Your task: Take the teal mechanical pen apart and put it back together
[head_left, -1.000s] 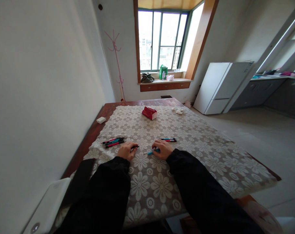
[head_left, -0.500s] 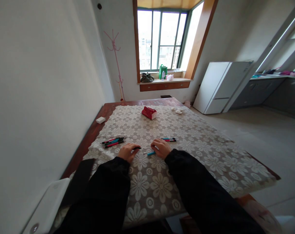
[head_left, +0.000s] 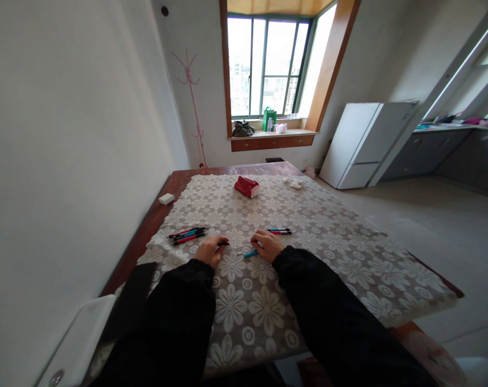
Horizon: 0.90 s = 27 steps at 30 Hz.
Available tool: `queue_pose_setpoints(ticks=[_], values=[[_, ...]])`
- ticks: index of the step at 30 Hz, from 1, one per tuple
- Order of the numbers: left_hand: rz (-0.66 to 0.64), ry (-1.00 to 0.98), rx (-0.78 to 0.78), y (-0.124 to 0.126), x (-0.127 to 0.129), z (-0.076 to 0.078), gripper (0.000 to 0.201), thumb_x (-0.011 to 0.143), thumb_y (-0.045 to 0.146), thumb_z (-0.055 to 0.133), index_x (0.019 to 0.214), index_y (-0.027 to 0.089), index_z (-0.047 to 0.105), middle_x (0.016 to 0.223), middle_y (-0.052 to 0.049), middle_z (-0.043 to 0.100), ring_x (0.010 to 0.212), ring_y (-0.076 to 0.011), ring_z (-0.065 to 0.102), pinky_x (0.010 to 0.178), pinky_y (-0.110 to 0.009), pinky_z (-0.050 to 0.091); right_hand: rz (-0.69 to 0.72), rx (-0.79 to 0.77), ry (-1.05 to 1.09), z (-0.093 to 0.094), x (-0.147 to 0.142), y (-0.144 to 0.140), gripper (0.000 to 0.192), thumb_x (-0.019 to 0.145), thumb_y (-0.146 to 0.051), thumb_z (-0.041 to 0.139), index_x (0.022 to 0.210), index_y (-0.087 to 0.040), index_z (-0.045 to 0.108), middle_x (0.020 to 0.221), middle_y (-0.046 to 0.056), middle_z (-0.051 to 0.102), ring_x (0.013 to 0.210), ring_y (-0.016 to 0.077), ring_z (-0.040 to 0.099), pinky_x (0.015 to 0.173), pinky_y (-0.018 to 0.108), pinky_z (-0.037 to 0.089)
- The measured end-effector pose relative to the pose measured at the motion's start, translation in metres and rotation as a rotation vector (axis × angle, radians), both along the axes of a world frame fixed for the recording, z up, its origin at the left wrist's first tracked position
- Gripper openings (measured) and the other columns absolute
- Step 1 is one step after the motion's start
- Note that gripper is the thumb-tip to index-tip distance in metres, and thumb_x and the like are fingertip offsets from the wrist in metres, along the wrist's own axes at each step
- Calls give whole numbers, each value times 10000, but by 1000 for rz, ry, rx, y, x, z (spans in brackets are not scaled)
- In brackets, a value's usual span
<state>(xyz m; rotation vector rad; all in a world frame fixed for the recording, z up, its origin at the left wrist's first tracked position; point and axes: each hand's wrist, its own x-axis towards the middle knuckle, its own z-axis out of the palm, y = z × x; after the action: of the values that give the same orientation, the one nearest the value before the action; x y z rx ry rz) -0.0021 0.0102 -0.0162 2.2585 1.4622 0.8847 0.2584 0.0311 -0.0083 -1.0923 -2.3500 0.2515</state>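
Note:
My left hand (head_left: 209, 251) is closed on a small black pen part (head_left: 223, 244), which pokes out past the fingertips. Across a short gap, my right hand (head_left: 267, 244) has its fingers pinched around a thin pale pen refill (head_left: 243, 246) that points left. A blue pen barrel (head_left: 250, 253) lies on the cloth, partly under the right hand; whether those fingers also grip it is hidden. Several red, blue and black pens (head_left: 187, 235) lie left of my left hand. A couple more pens (head_left: 280, 231) rest just beyond my right hand.
The flowered tablecloth (head_left: 248, 306) covers most of the table. Farther back are a red tissue pack (head_left: 246, 186) and crumpled white tissues (head_left: 294, 183). A white charger (head_left: 166, 199) sits near the left edge. A dark flat item (head_left: 137, 285) lies by my left sleeve.
My left hand has drawn slightly left with the black pen part, widening the gap between the hands. My right hand stays nearly where it was.

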Motion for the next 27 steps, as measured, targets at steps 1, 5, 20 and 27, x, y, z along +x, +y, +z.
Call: queue_pose_setpoints(ticks=[1, 5, 20, 27], values=[[-2, -6, -7, 0, 0, 0, 254, 805, 131, 530, 1015, 210, 648, 987, -47, 701, 959, -213, 638, 875, -343, 507, 4, 0, -3, 0, 0, 0, 90, 856, -135, 567, 850, -191, 637, 871, 34, 606, 864, 163, 555, 788, 267, 426], [-33, -69, -22, -2, 2, -1, 237, 789, 95, 509, 968, 203, 622, 966, -40, 699, 918, -197, 651, 845, -335, 517, 8, -3, -10, 0, 0, 0, 95, 850, -129, 573, 847, -192, 644, 875, 36, 611, 857, 163, 556, 783, 270, 427], [-134, -42, 37, -9, 8, 10, 115, 750, 200, 643, 855, 207, 690, 1037, -65, 665, 987, -209, 622, 908, -343, 488, 10, -9, 6, 5, -2, -4, 83, 842, -130, 581, 836, -179, 649, 848, 40, 610, 824, 162, 555, 761, 268, 431], [-111, 9, -13, -8, 7, 11, 73, 763, 197, 617, 782, 210, 687, 1011, -54, 677, 980, -210, 617, 910, -348, 477, -25, -29, 20, 6, -3, -4, 85, 837, -136, 571, 810, -179, 639, 824, 32, 606, 800, 154, 558, 750, 256, 426]])
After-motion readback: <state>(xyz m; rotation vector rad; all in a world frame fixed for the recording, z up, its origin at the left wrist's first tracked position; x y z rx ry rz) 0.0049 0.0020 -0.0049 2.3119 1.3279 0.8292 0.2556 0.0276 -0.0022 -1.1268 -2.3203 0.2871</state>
